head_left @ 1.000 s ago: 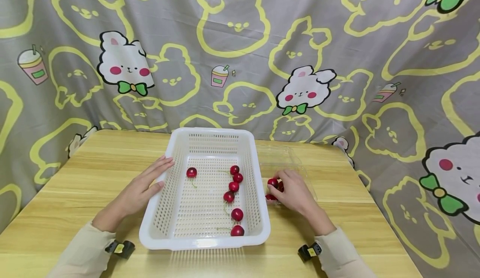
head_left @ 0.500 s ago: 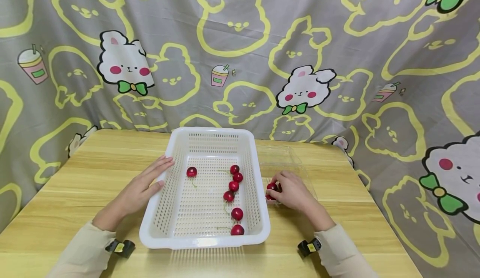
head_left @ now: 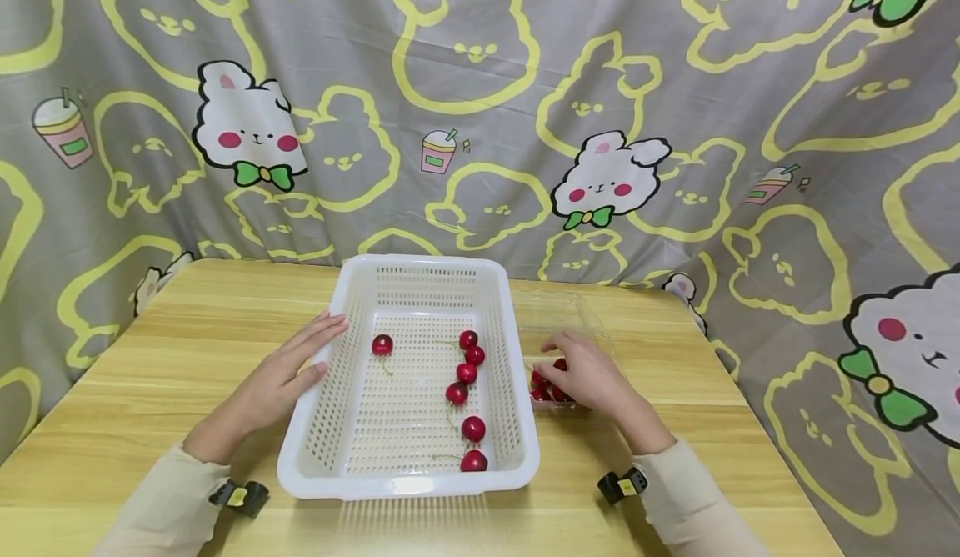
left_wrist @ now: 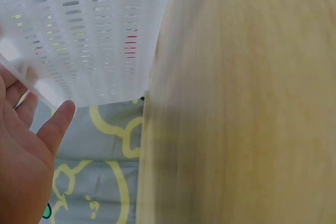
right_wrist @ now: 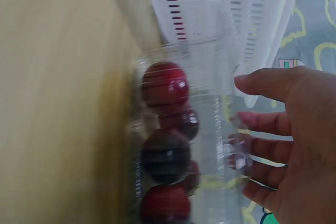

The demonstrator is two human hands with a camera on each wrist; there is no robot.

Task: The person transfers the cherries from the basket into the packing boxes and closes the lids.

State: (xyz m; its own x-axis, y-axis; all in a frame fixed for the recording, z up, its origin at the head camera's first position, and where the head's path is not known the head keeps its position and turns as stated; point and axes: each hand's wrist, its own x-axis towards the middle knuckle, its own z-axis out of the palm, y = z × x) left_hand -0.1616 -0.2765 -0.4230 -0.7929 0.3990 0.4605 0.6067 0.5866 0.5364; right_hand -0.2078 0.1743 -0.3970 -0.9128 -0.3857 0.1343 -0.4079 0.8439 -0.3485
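Observation:
A white perforated plastic basket (head_left: 420,486) stands on the table with several red cherries (head_left: 473,429) on its floor, some with green stems. My left hand (head_left: 279,378) rests on the basket's left rim, fingers extended over the edge and thumb apart. To the right of the basket lies a clear plastic clamshell box (right_wrist: 210,124) holding several more cherries (right_wrist: 165,85). Over this box hovers my right hand (head_left: 592,378), thumb and fingers spread; the right wrist view shows no cherry between them. In the head view this hand partly covers the box.
Behind the table (head_left: 187,323) hangs a grey curtain (head_left: 480,123) printed with yellow outlines and white rabbits. The transparent box's lid (head_left: 551,311) lies folded back towards the curtain, hard to make out.
My right hand has lifted slightly off the cherries in the clear box, and its thumb and fingers have spread. More cherries show beneath it. The left hand and basket stay in place.

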